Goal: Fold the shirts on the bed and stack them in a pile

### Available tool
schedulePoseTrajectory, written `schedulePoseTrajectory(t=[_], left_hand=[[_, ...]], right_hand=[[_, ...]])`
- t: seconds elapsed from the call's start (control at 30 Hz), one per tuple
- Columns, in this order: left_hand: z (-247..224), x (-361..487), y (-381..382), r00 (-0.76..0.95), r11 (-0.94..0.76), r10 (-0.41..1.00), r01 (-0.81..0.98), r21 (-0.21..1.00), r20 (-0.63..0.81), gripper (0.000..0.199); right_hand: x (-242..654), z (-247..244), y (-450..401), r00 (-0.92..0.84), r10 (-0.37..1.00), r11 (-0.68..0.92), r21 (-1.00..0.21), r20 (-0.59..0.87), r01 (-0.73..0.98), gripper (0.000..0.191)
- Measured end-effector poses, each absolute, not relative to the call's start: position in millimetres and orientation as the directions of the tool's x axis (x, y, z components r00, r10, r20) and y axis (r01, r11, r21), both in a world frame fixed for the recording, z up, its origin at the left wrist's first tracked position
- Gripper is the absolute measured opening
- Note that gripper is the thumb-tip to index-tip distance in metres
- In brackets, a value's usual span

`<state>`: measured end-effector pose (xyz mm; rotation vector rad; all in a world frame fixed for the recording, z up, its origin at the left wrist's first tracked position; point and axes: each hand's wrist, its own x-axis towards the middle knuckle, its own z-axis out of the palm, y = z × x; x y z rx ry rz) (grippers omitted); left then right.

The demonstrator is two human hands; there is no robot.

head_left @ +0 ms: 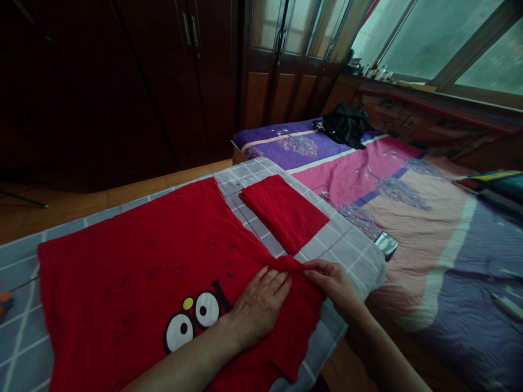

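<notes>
A red shirt (155,239) with a printed pair of cartoon eyes lies spread over a grey checked cloth (343,239). Flat on the shirt, to the right of the eyes, rests my left hand (261,305), its fingers stretched out toward the neckline. My right hand (329,280) pinches the shirt's edge between thumb and fingers near the cloth's right side. Beyond both hands lies a folded red garment (286,212), apart from my fingers.
A bed with a striped, flowered cover (420,218) stands to the right, bearing a phone (386,245) and a black garment (345,124). Dark wardrobes (171,81) line the back. An orange object (5,302) sits at the left edge.
</notes>
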<state>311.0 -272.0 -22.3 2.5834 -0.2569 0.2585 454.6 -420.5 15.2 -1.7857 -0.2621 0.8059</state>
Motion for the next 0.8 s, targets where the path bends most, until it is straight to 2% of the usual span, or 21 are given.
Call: schedulePoseTrajectory(t=[0.07,0.2,0.23,0.3,0.4,0.5,0.6,0.7,0.8], left_hand=[[-21,312,-269,0.968,-0.766,-0.086,-0.216,0.606,0.237,0.054],[-17,320,-261,0.947,-0.472,0.239,-0.082,0.878,0.217,0.05],[-17,322,-260,0.937,-0.407,0.291,-0.06,0.911,0.192,0.051],[-17,324,-256,0.934,-0.359,0.309,-0.06,0.931,0.18,0.056],[-17,324,-252,0.945,-0.437,0.226,-0.12,0.891,0.238,0.067],[-15,321,-248,0.962,-0.532,0.131,-0.135,0.836,0.238,0.074],[-11,321,-246,0.977,-0.568,0.107,-0.093,0.818,0.185,0.073],[-9,325,-244,0.969,-0.534,0.174,-0.059,0.844,0.178,0.051],[-12,333,-243,0.933,-0.406,0.313,-0.038,0.913,0.178,0.017]], right_hand=[[447,20,-418,0.76,0.584,-0.369,-0.927,-0.286,-0.065,0.023],[425,28,-416,0.671,0.737,-0.369,-0.878,-0.077,0.304,0.024],[420,29,-416,0.623,0.782,-0.363,-0.833,-0.028,0.418,0.026],[410,28,-416,0.502,0.862,-0.32,-0.69,0.073,0.649,0.031],[399,23,-417,0.335,0.928,-0.234,-0.44,0.166,0.867,0.033],[394,19,-420,0.255,0.948,-0.183,-0.332,0.188,0.925,0.031],[397,16,-423,0.259,0.951,-0.186,-0.358,0.166,0.915,0.032],[408,12,-425,0.466,0.879,-0.362,-0.494,0.102,0.791,0.033],[425,4,-427,0.71,0.703,-0.579,-0.615,-0.043,0.535,0.03]])
